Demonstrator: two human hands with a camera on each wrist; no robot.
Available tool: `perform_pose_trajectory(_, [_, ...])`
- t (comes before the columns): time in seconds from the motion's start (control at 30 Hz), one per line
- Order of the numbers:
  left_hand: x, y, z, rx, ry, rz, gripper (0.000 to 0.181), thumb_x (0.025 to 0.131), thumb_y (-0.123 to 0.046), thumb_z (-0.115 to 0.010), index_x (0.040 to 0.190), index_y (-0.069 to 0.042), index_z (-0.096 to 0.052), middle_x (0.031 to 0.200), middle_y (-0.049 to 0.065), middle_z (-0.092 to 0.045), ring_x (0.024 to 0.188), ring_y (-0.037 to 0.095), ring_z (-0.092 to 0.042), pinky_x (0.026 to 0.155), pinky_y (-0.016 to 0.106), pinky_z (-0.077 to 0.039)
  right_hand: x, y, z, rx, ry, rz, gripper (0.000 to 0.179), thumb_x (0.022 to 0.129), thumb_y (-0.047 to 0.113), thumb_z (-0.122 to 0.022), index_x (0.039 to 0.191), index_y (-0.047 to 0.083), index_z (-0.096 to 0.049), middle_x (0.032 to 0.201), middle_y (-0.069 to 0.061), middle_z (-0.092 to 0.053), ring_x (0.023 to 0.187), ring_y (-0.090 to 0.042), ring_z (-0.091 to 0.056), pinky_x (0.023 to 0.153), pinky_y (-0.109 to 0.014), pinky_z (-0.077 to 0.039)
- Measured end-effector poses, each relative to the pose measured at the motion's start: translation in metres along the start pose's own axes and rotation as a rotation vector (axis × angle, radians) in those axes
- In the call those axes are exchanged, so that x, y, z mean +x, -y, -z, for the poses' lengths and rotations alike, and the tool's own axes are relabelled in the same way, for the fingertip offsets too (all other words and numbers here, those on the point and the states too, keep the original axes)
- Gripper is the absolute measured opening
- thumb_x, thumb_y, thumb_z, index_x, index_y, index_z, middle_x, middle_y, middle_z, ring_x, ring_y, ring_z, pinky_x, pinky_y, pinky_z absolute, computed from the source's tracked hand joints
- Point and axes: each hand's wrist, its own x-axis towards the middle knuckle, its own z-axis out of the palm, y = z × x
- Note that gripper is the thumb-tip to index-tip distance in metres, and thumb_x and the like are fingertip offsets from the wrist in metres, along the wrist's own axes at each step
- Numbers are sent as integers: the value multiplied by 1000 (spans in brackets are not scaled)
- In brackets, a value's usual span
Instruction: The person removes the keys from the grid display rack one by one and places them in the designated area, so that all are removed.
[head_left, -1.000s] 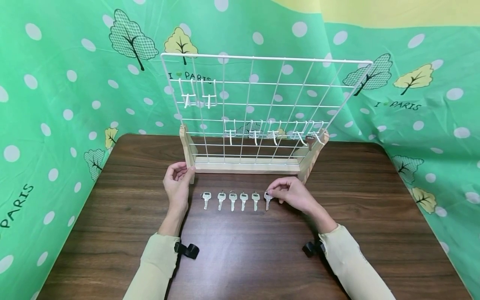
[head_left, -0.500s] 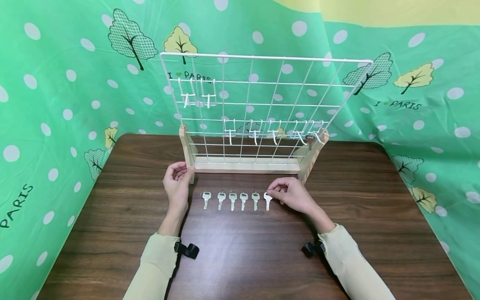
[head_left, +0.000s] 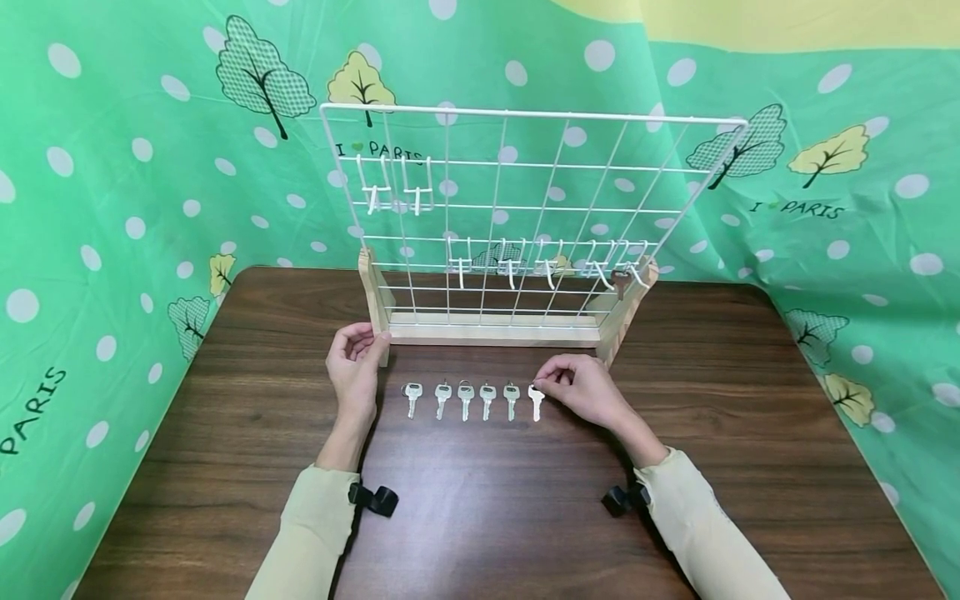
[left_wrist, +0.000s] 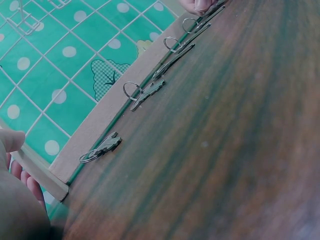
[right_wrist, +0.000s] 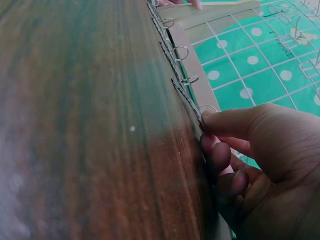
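Note:
Several silver keys with split rings lie in a row on the table. My right hand [head_left: 588, 387] pinches the rightmost key [head_left: 536, 403] at its head, between thumb and fingertips; the right wrist view shows its ring standing up by the thumb. My left hand [head_left: 354, 367] holds the left wooden foot [left_wrist: 40, 177] of a white wire grid rack [head_left: 510, 164], thumb on one side and fingers on the other. At the left end of the row, one key [head_left: 413, 400] lies closest to that hand.
White hooks hang on the grid, two at upper left [head_left: 417, 202] and several along a lower row [head_left: 512, 275]. A darker key [head_left: 620, 283] hangs at the rightmost hooks. The rack's wooden base bar [head_left: 495, 335] stands just behind the keys on the brown table [head_left: 480, 517].
The pinched key has shifted slightly to the right and now shines brighter, its blade more upright in the head view. The left hand stays on the wooden foot.

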Motion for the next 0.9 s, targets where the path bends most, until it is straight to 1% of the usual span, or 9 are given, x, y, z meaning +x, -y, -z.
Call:
perform_pose_trajectory(0.2, [1,0,0,-7,-2,5,26,87,17,-79,103,-2,-70,95,-1,-69,88,10,-67,81,17,-56,0,-1,0,-19,-4,12,15,94,5,-86,88,18,-83,75,7,-67,61,-5,-54,60,-20,-44])
perform_pose_trajectory(0.37, [1,0,-1,-6,-1,6,27,87,18,-79,103,-2,-70,96,-1,-69,89,10,-67,81,17,-56,-1,-1,0,-22,-9,18,15,93,5,-87,87,19,-83,75,7,-67,61,-5,-54,60,-20,-43])
perform_pose_trajectory(0.7, [1,-1,-1,1,-6,14,27,87,17,-79,102,-5,-71,95,-1,-69,89,10,-66,81,17,-56,-1,2,1,-21,-5,-11,15,92,5,-88,87,18,-82,75,6,-67,61,-5,-53,59,-20,-43])
perform_pose_trajectory(0.9, [0,-3,-1,16,-12,13,26,87,17,-79,103,-2,-70,96,-1,-69,89,10,-66,81,17,-55,0,3,1,-22,2,-27,10,92,6,-87,89,15,-82,76,7,-67,61,-5,-54,58,-20,-43])
